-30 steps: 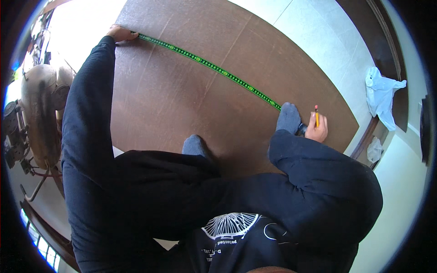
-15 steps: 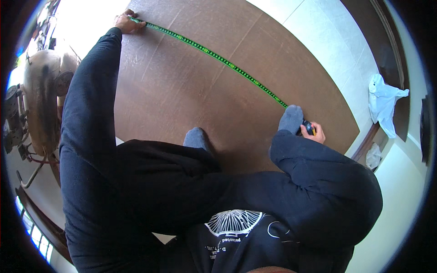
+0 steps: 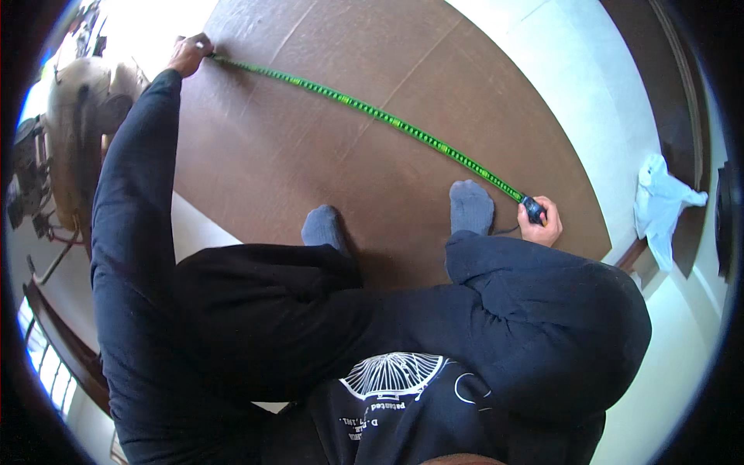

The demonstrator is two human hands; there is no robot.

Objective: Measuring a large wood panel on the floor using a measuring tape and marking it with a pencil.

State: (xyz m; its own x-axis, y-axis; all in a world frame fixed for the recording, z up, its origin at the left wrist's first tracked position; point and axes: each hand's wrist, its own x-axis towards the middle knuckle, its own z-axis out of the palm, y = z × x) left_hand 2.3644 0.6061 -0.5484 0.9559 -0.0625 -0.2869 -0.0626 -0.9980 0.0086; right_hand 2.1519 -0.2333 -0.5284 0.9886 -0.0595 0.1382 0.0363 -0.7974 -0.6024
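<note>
A green tape measure blade (image 3: 397, 122) with black markings stretches diagonally across a brown board-like surface (image 3: 325, 147). At the far left, near that surface's edge, my left hand (image 3: 191, 54) pinches the blade's free end. My right hand (image 3: 542, 223) is wrapped round the black tape measure case (image 3: 533, 209) at the right, beside my right foot. From the case the blade runs up and left, past the toes of my grey-socked right foot (image 3: 471, 208). My left foot (image 3: 324, 226), also in a grey sock, rests on the brown surface.
Pale floor tiles (image 3: 589, 85) border the curved right side of the brown surface. A white plastic bag (image 3: 660, 205) lies by the wall at the right. On the left stands a large tan, worn, rounded object (image 3: 77, 132) with dark metal parts around it.
My left hand has shifted left and slightly down with the blade's end. My right hand and the case have come out from behind my right foot, which has moved left.
</note>
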